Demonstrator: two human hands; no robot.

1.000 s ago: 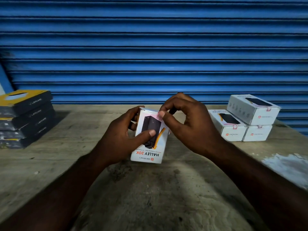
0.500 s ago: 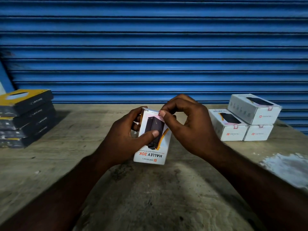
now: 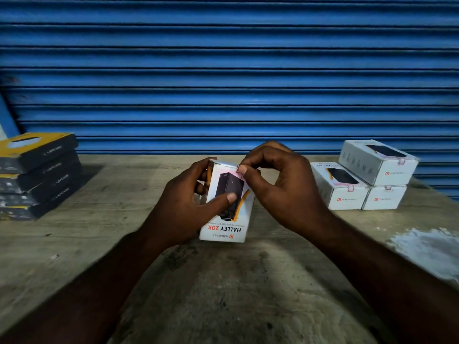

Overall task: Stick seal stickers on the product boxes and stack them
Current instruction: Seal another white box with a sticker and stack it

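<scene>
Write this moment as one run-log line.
step: sticking seal | left hand: grips white box | right hand: pinches pink sticker at its top edge | stacked at right: three sealed boxes

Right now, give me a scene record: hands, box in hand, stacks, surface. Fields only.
left hand: grips the held box, thumb across its front
right hand: thumb and forefinger pinch the seal sticker at the box's top corner
held box: white, printed text upside down to the camera
white stack: three boxes at right, one on top of two, each showing a sticker
dark stack: black-and-yellow boxes piled at left
table: worn, pale patch at right
backdrop: blue shutter
</scene>
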